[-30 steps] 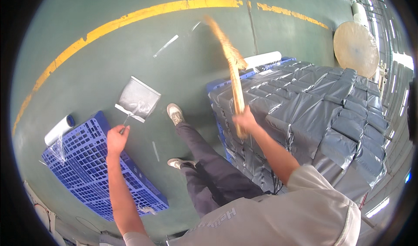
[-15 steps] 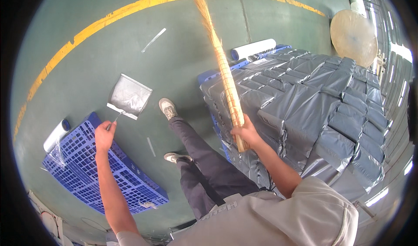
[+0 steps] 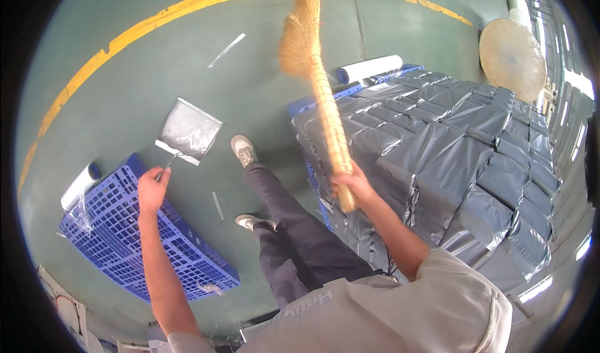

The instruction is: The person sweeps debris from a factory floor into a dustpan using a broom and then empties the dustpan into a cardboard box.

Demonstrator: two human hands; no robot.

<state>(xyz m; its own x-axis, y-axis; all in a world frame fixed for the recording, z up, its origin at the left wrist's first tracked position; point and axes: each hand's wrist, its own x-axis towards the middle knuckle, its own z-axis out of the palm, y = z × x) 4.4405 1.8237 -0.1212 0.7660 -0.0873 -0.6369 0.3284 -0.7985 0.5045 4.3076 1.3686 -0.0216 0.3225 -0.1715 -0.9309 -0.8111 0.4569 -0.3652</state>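
Note:
My right hand is wrapped round the lower handle of a straw broom. The broom slants up and away from me, its bristles at the far end fanned out and blurred by motion. On the left, my left hand grips the thin metal handle of a dustpan. The dustpan's silver pan is beyond that hand, over the green floor, with a crumpled clear film or shine in it. Whether the pan touches the floor I cannot tell.
Boxes wrapped in dark grey film fill a pallet at right. A blue plastic pallet lies at left, a film roll beside it. Another film roll rests near the boxes. Pale strips lie on the floor.
The broom's head has turned and its bristles now spread to the left, where before they were narrow and straight. Both hands keep their hold and stay nearly in place.

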